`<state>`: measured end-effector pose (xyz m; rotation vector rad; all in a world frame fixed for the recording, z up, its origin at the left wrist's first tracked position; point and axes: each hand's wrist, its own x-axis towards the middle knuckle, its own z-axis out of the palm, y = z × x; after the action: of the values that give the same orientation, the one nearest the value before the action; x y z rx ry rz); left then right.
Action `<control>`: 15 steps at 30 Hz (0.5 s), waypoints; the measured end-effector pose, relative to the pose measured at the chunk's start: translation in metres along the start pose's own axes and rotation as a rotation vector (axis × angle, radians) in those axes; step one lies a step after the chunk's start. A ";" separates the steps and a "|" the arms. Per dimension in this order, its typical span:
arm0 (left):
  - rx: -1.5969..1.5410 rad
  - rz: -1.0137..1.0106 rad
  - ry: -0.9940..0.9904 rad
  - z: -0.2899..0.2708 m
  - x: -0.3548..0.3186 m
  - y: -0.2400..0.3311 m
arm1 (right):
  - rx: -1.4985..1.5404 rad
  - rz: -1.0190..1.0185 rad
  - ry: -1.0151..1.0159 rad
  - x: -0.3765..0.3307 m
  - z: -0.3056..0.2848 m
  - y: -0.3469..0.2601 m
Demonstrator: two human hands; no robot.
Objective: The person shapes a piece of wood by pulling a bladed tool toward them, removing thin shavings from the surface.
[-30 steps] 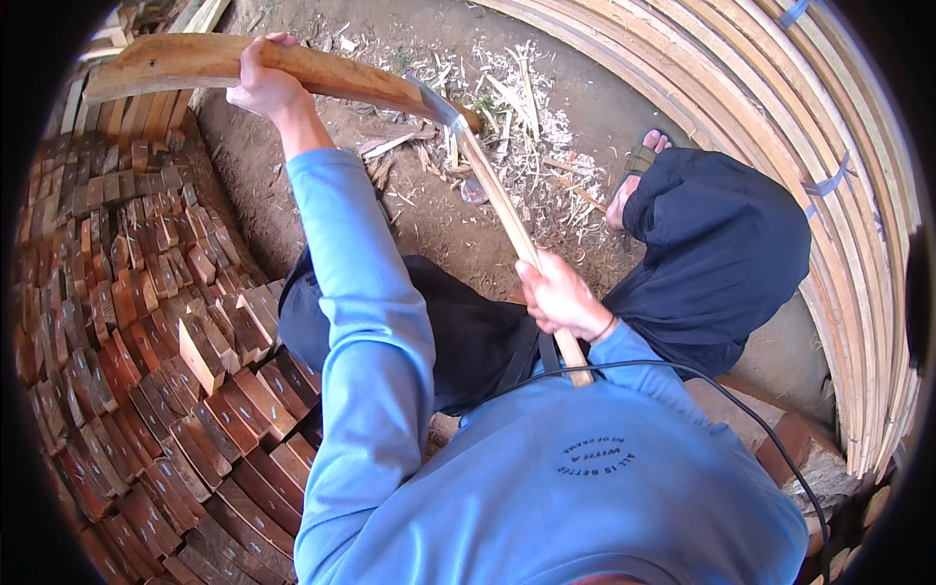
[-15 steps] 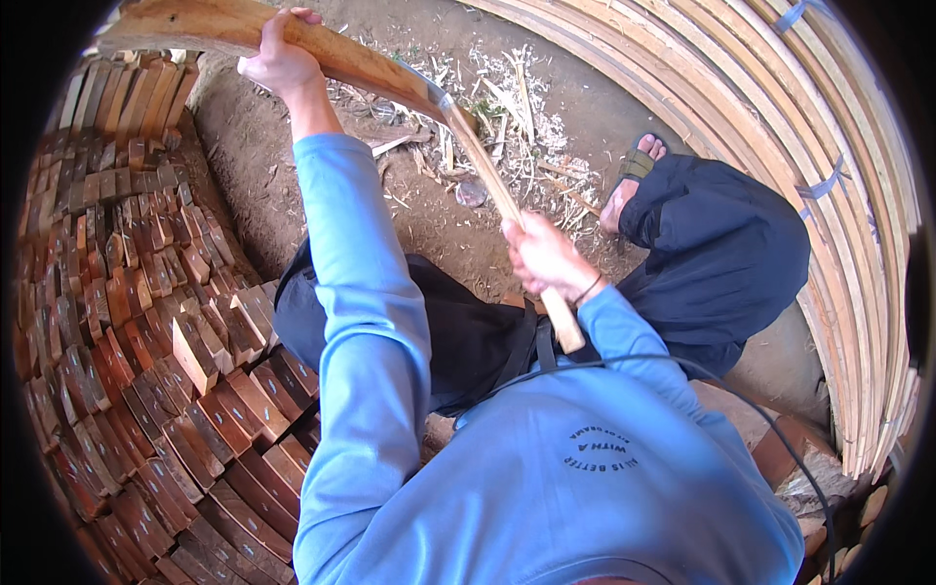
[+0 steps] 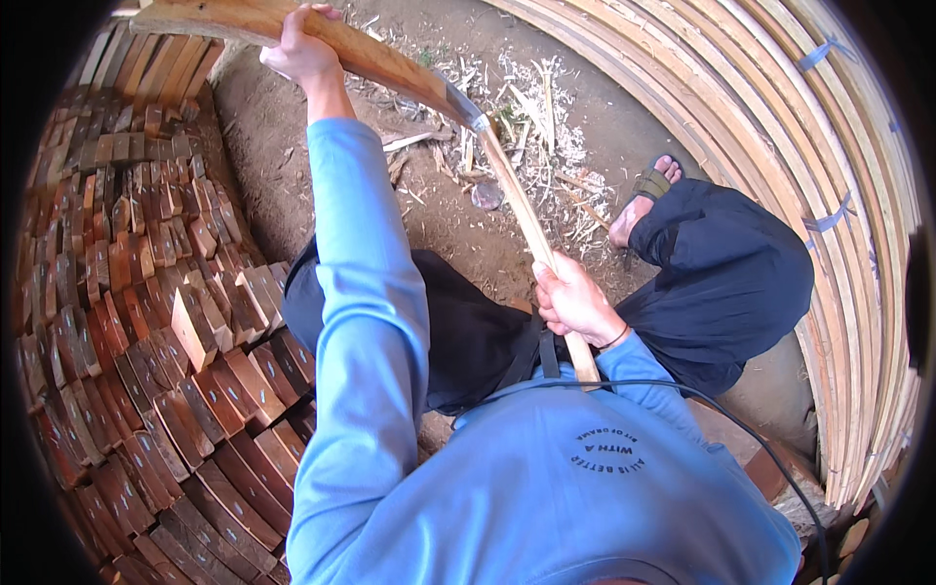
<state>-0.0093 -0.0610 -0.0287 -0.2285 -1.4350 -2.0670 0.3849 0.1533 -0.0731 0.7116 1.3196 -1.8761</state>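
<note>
Head view: we judge the curved board (image 3: 385, 64) stiff and heavy, best held where our left hand (image 3: 306, 57) clasps it, our right hand (image 3: 577, 300) wrapping the lighter handle (image 3: 517, 195).

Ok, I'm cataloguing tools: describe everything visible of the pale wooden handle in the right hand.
The pale wooden handle is long and slim, slanting down rightward, its lower end near the shirt. The right hand wraps its lower part. Its upper end meets a grey metal-looking piece at the curved wood; the join is unclear.
</note>
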 end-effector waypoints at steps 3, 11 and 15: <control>0.054 0.020 0.087 0.001 0.000 -0.005 | -0.053 -0.014 0.015 0.027 -0.004 -0.006; 0.031 0.013 0.041 0.007 0.003 -0.009 | -0.062 0.048 -0.009 -0.004 -0.002 -0.010; 0.028 0.011 -0.071 0.031 -0.017 -0.004 | -0.029 -0.079 0.100 0.040 0.030 -0.002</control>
<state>-0.0039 -0.0264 -0.0270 -0.3001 -1.5001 -2.0469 0.3587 0.1158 -0.0929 0.7568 1.4540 -1.9006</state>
